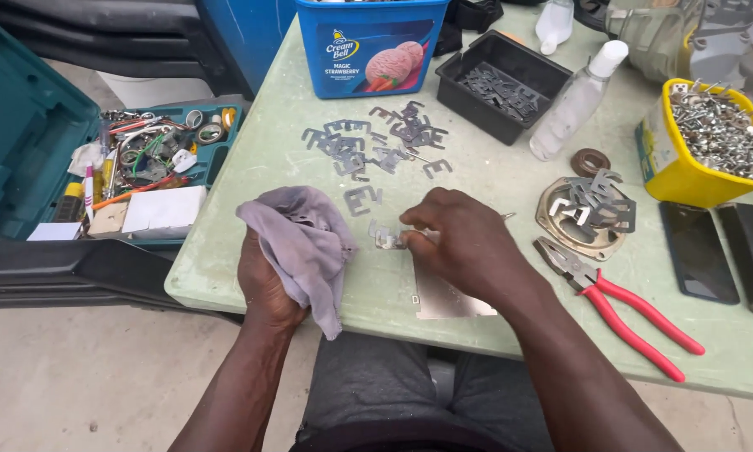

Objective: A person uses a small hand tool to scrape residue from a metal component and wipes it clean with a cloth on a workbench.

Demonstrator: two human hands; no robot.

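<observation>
My left hand [263, 280] is closed around a crumpled grey cloth [303, 243] at the table's near left edge. My right hand [464, 243] rests on the table beside it, fingers pinched on a small E-shaped metal plate [387, 238]. Under that hand lies a flat rectangular metal sheet [443, 297]. Another E-shaped plate [361, 199] lies just beyond the cloth, and a scatter of several similar plates [385, 142] sits farther back.
Red-handled pliers [619, 305] lie to the right, next to a round metal frame [581, 213] holding plates. A yellow tub of screws [707, 146], black tray [502, 84], blue tub [368, 46], clear bottle [577, 100] and two dark phones [699, 251] stand around. An open teal toolbox [142, 167] sits left.
</observation>
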